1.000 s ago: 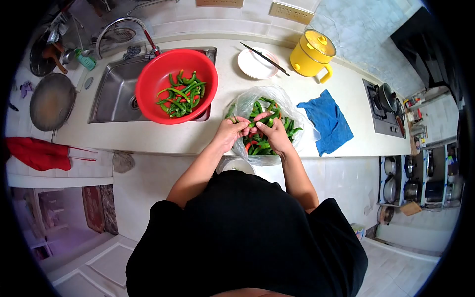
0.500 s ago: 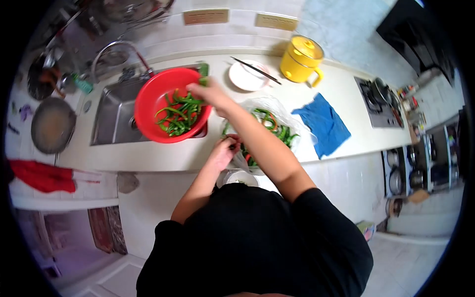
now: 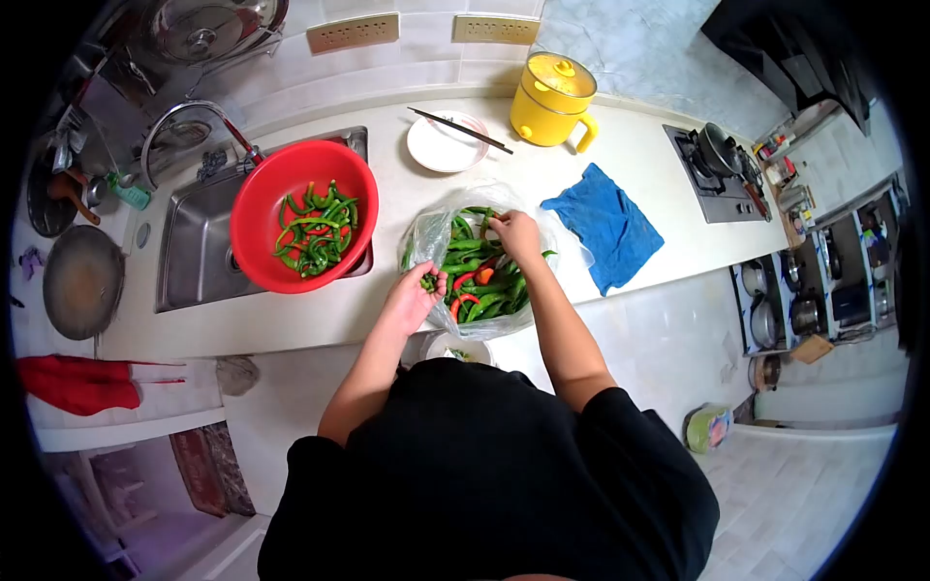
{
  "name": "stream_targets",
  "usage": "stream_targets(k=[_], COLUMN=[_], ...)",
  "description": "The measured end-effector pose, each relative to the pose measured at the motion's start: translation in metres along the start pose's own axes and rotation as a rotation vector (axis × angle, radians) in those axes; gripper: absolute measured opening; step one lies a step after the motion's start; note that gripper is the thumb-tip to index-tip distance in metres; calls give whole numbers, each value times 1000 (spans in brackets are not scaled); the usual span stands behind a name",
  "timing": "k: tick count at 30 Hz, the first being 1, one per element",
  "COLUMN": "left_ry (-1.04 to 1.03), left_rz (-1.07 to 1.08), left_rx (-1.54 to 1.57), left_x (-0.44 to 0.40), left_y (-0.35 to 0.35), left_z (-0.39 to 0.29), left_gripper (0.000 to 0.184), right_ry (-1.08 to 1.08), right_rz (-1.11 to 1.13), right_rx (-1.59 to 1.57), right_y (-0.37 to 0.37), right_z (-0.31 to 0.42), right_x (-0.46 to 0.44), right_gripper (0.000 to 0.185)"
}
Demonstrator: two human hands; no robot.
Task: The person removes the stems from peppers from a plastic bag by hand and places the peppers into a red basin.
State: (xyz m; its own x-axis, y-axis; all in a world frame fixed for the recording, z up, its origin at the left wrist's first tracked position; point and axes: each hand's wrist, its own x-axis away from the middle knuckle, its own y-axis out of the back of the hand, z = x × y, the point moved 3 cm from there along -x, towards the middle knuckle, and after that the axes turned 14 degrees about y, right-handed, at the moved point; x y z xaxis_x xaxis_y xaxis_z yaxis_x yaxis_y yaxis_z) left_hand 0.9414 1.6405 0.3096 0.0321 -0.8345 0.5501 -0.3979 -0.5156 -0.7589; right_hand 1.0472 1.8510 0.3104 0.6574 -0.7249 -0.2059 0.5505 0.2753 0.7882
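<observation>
A clear plastic bag point(image 3: 418, 232) full of green and red chili peppers point(image 3: 487, 278) lies open on the counter before me. At its left edge, my left hand point(image 3: 412, 298) is curled, palm up, around small green pepper stems point(image 3: 428, 282). My right hand point(image 3: 516, 235) reaches over the bag's far side, its fingertips pinched on a green chili pepper among the others. Farther left, a red basin point(image 3: 254, 198) rests over the sink's edge, with more green and red peppers point(image 3: 318, 230) inside.
Beyond the bag stands a white plate point(image 3: 441, 147) with black chopsticks point(image 3: 465, 132) across it. A yellow electric pot point(image 3: 552, 102) and a blue cloth point(image 3: 610, 232) are to the right. The metal sink point(image 3: 194, 237) is left; a white bowl point(image 3: 441, 347) sits below the counter edge.
My right hand has moved from above the red basin back to the bag of peppers. My left hand has turned palm up beside the bag. The view has shifted.
</observation>
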Motion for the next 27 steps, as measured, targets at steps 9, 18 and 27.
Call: stream_targets(k=[9,18,27], left_ry=[-71,-227,-279], left_rz=[-17,-36,0], left_rx=[-107,-143,-238], left_x=[-8,-5,3], left_y=[-24,-36,-48], left_z=[-1,-21,-20], left_gripper=[14,14,16], right_ry=[372,6,-266], right_rz=[-17,142,328], right_rx=[-399,-1554,-1554], right_y=[27,57,42], right_z=[29,82,100], right_x=[22,41,66], right_gripper=[21,31,22])
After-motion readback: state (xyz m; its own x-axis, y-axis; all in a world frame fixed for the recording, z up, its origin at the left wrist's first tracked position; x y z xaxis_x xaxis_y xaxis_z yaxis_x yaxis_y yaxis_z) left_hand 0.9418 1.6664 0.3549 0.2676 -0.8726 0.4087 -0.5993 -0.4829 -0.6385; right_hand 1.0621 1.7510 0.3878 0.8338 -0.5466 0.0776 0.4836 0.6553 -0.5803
